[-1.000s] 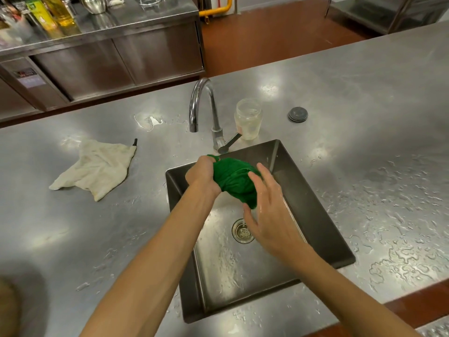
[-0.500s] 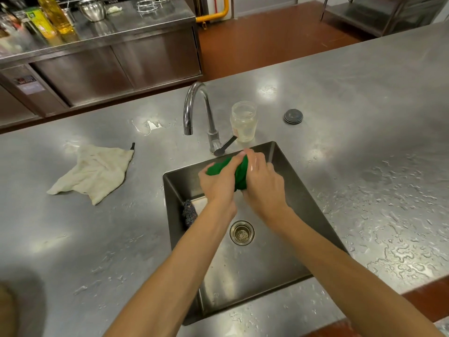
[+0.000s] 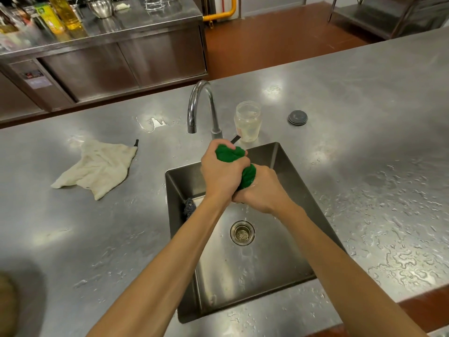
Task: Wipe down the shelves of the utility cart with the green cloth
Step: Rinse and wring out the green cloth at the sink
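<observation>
a person stands at a steel counter (image 3: 352, 117) and holds a green cloth (image 3: 230, 153) over the sink (image 3: 286, 166). both bare hands are wrapped tight around the cloth. the left hand (image 3: 222, 175) grips the upper part of the bundle with its fingers curled over the top. the right hand (image 3: 263, 190) clamps the lower part just beneath and beside it, and the 2 hands touch each other. the cloth is bunched into a thick roll and only shows as green bulges above and between the fists. it hangs in the air above the back half of the basin, just in front of the base of the curved tap (image 3: 200, 98).

below the hands, the round drain (image 3: 242, 233) sits in the wet basin floor. a dark scouring pad (image 3: 189, 207) lies against the basin's left wall. a clear jar (image 3: 247, 121) stands open on the counter just behind the sink, to the right of the tap. a dark round lid (image 3: 297, 117) lies further right, apart from the jar. a crumpled pale cloth (image 3: 97, 166) lies on the counter well to the left of the sink. water beads cover the counter on the right side.

across the red floor, a second steel counter (image 3: 145, 20) carries a bottle of yellow oil (image 3: 65, 12) and a metal bowl (image 3: 100, 7).
</observation>
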{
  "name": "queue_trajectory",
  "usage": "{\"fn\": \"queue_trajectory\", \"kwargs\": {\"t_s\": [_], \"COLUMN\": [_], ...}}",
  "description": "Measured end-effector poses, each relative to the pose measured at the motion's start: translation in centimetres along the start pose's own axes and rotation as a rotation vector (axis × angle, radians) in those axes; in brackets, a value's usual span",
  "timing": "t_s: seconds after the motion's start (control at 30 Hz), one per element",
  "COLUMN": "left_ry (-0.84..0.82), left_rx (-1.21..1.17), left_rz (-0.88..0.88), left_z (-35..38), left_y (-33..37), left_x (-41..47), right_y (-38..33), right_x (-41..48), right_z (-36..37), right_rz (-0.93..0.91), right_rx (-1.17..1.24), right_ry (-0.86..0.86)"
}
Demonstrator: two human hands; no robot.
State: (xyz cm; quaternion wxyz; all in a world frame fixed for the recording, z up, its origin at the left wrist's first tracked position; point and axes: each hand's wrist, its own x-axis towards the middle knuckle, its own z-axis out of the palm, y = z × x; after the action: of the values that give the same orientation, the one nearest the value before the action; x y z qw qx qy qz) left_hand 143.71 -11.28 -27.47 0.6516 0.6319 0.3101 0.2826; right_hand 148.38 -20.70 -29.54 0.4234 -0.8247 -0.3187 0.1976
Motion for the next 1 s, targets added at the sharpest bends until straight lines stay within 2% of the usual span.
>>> {"fn": "queue_trajectory", "kwargs": {"t_s": [0.13, 0.27, 0.47, 0.63, 0.93, 1.0], "left_ry": [-0.165, -0.329, -0.531, -0.610, -0.803, -0.809], "left_rx": [0.113, 0.116, 0.029, -0.006, -0.195, -0.224], "left_rz": [0.130, 0.141, 0.078, 0.051, -0.012, -0.029], "left_z": [-0.1, -0.2, -0.1, -0.3, -0.4, -0.3], "left_y": [1.4, 3.0, 4.6, 4.9, 6.9, 6.6], "left_x": [0.6, 1.4, 2.7, 2.7, 1.8, 1.9], "right_y": [-0.3, -0.4, -0.9, -0.8, -1.5, -1.3], "right_x": [0.0, 0.1, 0.2, -0.3, -0.9, -0.9], "right_z": [-0.8, -1.4, -1.2, -1.1, -2.7, -2.8], "right_rz": [0.042, 0.016, 0.021, 0.034, -0.058, -0.041], "right_rx": [0.328, 0.527, 0.708, 0.840, 0.991, 0.998], "right_ry": [-0.181, -0.276, -0.288, -0.376, -0.734, -0.765]}}
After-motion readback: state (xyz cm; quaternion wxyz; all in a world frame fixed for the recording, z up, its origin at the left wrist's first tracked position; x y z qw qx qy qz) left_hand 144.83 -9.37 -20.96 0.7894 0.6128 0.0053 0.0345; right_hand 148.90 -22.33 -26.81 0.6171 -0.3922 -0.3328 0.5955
